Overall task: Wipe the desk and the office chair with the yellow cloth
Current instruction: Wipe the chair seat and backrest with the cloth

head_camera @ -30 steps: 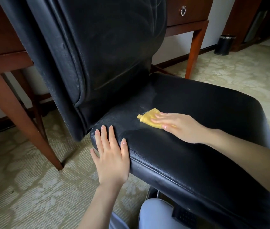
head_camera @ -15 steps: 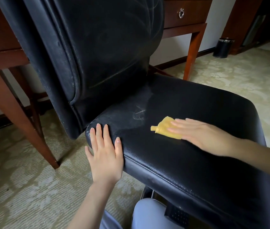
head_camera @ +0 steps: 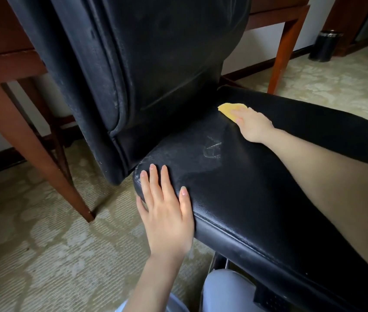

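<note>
Office chair (head_camera: 156,64): the wiping is judged to be under way. The black seat (head_camera: 291,176) looks darker and cleaner on its right, while a dull grey film is left on its near left part and on the backrest.
Desk (head_camera: 9,64): only legs and underside are shown, so whether it has been wiped cannot be told.
Left hand (head_camera: 167,219): laid flat on the seat's near corner, fingers straight and slightly spread, so that the chair is steadied.
Right hand (head_camera: 253,127): pressed flat on the cloth, fingers extended.
Yellow cloth (head_camera: 229,109): held against the seat's far edge, beside the foot of the backrest.
Dust smear (head_camera: 212,147): a pale scribble is left unwiped between the hands.
Change: the cloth and right hand have been carried from mid-seat out to the far edge; the left hand has been kept in place.
</note>
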`<state>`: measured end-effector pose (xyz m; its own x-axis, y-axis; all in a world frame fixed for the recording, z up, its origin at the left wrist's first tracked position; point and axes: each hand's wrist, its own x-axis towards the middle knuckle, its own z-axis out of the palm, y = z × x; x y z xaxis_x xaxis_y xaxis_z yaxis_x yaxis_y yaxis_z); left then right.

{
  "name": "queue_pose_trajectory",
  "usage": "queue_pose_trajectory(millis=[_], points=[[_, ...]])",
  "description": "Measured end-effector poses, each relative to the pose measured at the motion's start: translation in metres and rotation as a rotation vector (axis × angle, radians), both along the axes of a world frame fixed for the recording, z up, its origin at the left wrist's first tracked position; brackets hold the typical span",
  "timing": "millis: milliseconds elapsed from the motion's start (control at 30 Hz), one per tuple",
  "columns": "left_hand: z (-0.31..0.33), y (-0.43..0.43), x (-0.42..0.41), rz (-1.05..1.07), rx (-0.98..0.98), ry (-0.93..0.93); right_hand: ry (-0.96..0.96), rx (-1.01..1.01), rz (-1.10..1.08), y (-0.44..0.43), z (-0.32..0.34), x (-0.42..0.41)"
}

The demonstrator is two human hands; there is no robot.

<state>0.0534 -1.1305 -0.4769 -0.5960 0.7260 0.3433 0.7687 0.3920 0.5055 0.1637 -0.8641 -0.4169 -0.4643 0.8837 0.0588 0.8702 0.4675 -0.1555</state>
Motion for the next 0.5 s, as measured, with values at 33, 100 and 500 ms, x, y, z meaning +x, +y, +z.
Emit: queue_pose_trajectory(millis=[33,100,500], points=[[0.0,0.0,0.0,0.0,-0.002,0.002,0.001,0.018,-0.001,0.0,-0.001,-0.01],[-0.001,0.001,0.0,-0.003,-0.006,0.005,0.012,0.021,0.047,-0.002,-0.001,-0.025],[0.002,0.0,-0.001,0.0,-0.029,0.0,0.213,-0.036,0.548,-0.089,-0.002,-0.001]])
